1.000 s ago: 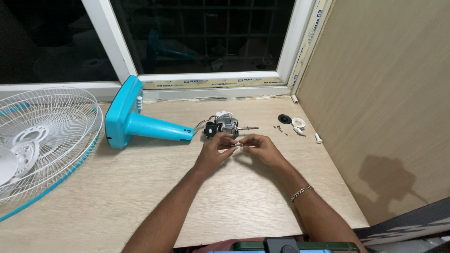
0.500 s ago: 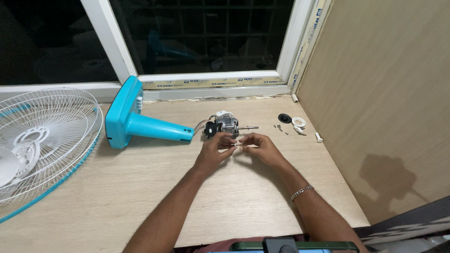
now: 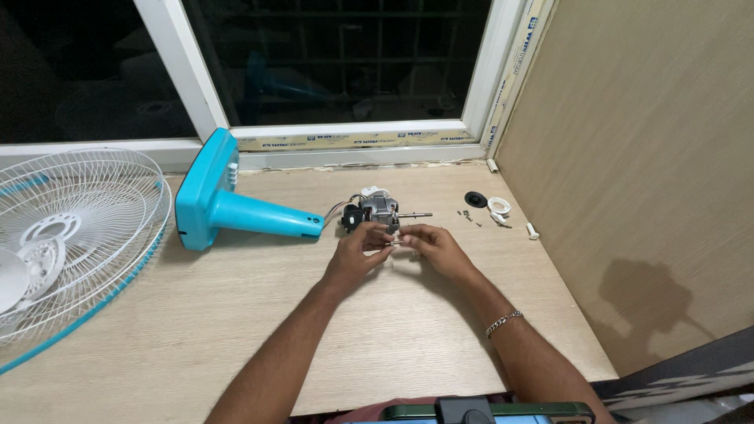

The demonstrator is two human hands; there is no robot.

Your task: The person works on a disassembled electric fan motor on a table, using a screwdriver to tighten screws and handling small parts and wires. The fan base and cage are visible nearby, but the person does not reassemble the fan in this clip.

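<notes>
My left hand (image 3: 357,253) and my right hand (image 3: 438,249) meet fingertip to fingertip over a small pale part (image 3: 395,242), pinched between them just in front of a bare fan motor (image 3: 377,210). The motor lies on the wooden table (image 3: 236,314) with its steel shaft pointing right. Wires join it to a turquoise fan base (image 3: 228,208) lying on its side to the left. What the small part is cannot be made out.
A white wire fan guard (image 3: 75,228) with a turquoise rim lies at the table's left. Small screws, a black cap (image 3: 474,199) and a white ring (image 3: 498,206) sit at the back right near the wood-panel wall. A window runs along the back.
Both hands stay in the same place with only slight finger movement around the small part. Nothing else has moved.
</notes>
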